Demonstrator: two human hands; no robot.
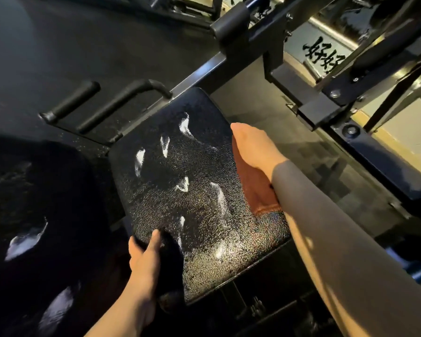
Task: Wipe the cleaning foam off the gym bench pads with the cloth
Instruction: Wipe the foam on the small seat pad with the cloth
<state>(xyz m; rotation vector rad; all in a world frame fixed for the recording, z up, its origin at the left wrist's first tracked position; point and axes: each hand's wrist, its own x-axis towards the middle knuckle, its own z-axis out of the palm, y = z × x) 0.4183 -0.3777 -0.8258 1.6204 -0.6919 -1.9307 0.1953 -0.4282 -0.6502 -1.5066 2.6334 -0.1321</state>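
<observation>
Foam count: several white streaks [220, 198] lie across the seat pad [199, 215], which glistens with fine wet droplets.
Second pad: the dark pad [34, 215] at the left carries at least two more smears [26, 242], not yet wiped.
Cloth: a rust-brown cloth [255, 188] lies on the seat pad's right edge, pressed flat under the right hand.
Right hand: the right hand [252, 149] rests palm-down on the cloth, fingers reaching over the edge; whether they are curled round the cloth or lying flat I cannot tell.
Left hand: the left hand [145, 259] is closed on the seat pad's near-left edge, thumb on top, steadying it.
Step in hand: a wipe across the seat pad seems to be starting from the right edge.
Doing it well: sweep the flat cloth leftward in overlapping passes from the far end to the near end, so that each streak is gathered rather than smeared (the longest one sits just beside the cloth); turn to a clean face once it loads up, and let the left hand brace the pad throughout.
Hidden: the right fingertips and the cloth's far side are out of sight over the edge.
Cut off: the left pad runs out of the picture, so its full foam load is unknown.
Hard to make out: the dim light blends the left pad with the floor, and the frame [231, 52] behind is a tangle of dark bars.
</observation>
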